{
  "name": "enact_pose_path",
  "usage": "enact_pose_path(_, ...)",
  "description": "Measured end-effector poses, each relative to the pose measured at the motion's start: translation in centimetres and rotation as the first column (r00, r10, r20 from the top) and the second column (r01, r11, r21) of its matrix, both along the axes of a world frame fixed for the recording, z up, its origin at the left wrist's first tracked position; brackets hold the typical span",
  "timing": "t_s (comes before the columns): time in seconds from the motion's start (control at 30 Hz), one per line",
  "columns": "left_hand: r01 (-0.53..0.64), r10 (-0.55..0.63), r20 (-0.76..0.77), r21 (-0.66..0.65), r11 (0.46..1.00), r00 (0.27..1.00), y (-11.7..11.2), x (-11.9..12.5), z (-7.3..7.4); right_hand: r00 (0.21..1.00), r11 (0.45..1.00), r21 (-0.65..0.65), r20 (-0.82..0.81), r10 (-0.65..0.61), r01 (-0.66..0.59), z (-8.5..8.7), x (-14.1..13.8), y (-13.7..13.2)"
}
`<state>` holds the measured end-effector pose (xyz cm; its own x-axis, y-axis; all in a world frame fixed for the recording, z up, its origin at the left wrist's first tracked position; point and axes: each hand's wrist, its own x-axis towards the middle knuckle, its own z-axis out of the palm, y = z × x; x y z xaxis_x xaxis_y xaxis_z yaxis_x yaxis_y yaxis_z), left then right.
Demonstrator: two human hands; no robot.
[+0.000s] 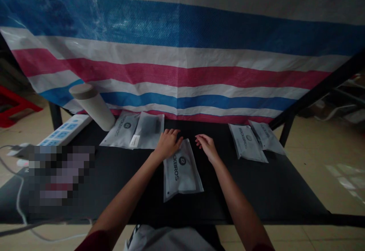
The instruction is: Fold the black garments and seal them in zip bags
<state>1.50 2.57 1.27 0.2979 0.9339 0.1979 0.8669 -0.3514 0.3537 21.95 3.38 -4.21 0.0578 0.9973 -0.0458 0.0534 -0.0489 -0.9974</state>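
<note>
A frosted grey zip pouch (182, 173) printed with a brand name lies flat in the middle of the black table (270, 190). My left hand (167, 143) rests on the pouch's far left corner, fingers curled and pressing down. My right hand (207, 146) hovers just right of the pouch's far end, fingers bent and slightly apart, holding nothing. Two similar pouches (134, 130) lie overlapped at the back left. Another pair of pouches (252, 141) lies at the back right.
A beige cylinder (92, 104) leans at the back left beside a white power strip (64, 131) with cables. A blurred patch covers the table's left part. A striped blue, red and white tarp (182, 53) hangs behind. A red stool (14, 106) stands far left.
</note>
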Motion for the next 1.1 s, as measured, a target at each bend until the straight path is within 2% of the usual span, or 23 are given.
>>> enact_pose_path(0.1, 0.084, -0.101, -0.070, -0.215, 0.973, 0.992, 2.0, 1.4, -0.7, 0.991, 0.989, -0.090, 0.043, 0.125, -0.121, -0.9, 0.2, -0.4)
enact_pose_path(0.17, 0.132, -0.155, -0.061, -0.278, 0.951, 0.986, 2.8, 2.0, -1.1, 0.981, 0.979, -0.110, 0.076, 0.181, -0.172, -1.4, 0.0, -0.6)
enact_pose_path(0.23, 0.165, -0.184, -0.038, -0.290, 0.943, 0.982, 3.3, 2.4, -1.4, 0.972, 0.976, -0.088, 0.110, 0.207, -0.198, -1.6, -0.3, -0.7)
enact_pose_path(0.33, 0.198, -0.199, 0.028, -0.295, 0.935, 0.980, 3.4, 2.8, -1.5, 0.974, 0.983, -0.036, 0.130, 0.184, -0.181, -1.3, -0.4, -0.6)
enact_pose_path(0.47, 0.179, -0.155, 0.108, -0.263, 0.948, 0.982, 3.4, 3.0, -1.4, 0.972, 0.988, -0.026, 0.178, 0.154, -0.152, -0.2, -0.3, -1.9)
enact_pose_path(0.57, 0.137, -0.107, 0.133, -0.240, 0.961, 0.985, 3.7, 3.0, -1.2, 0.948, 0.979, -0.053, 0.246, 0.204, -0.198, 0.5, -0.1, -5.3)
enact_pose_path(0.7, 0.164, -0.131, 0.145, -0.249, 0.954, 0.981, 4.6, 3.1, -0.7, 0.926, 0.974, -0.111, 0.305, 0.223, -0.198, 0.8, 0.2, -11.7)
enact_pose_path(0.8, 0.140, -0.110, 0.130, -0.247, 0.959, 0.985, 5.7, 3.7, -0.3, 0.951, 0.962, -0.227, 0.234, 0.204, -0.151, 0.8, 0.2, -15.4)
enact_pose_path(0.87, 0.141, -0.113, 0.123, -0.245, 0.959, 0.986, 6.3, 4.4, 0.0, 0.961, 0.946, -0.291, 0.189, 0.203, -0.142, 0.8, 0.2, -16.4)
enact_pose_path(1.0, 0.137, -0.122, 0.090, -0.189, 0.972, 0.988, 6.3, 5.9, 0.6, 0.947, 0.943, -0.282, 0.213, 0.241, -0.176, 1.0, 1.1, -15.3)
enact_pose_path(1.1, 0.072, -0.066, 0.107, -0.054, 0.996, 0.992, 4.6, 6.0, 0.8, 0.970, 0.965, -0.237, 0.185, 0.156, -0.110, 1.4, 2.4, -12.6)
